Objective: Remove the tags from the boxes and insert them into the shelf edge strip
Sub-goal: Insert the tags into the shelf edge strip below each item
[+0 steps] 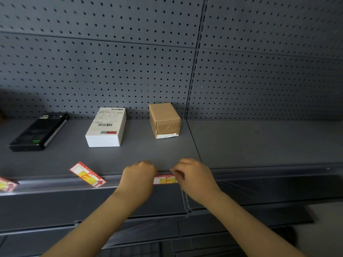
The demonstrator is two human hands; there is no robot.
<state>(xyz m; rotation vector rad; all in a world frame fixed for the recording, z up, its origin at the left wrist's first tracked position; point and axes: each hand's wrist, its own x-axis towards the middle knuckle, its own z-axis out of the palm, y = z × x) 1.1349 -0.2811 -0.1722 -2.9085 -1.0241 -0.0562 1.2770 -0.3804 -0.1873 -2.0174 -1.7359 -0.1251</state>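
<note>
Pinching the ends of a red-and-yellow paper tag (164, 179), left hand (139, 176) and right hand (193, 175) seat it in the clear plastic shelf edge strip (259, 172). Next, I judge, pressing it flush; another loose tag (87, 174) waits left of the grip.

Both ends of tag (164, 179) hidden behind left hand (139, 178) and right hand (194, 176). Fingertips out of sight. Second tag (6, 184) cut by left edge. White box (106, 127) label print unreadable.
</note>
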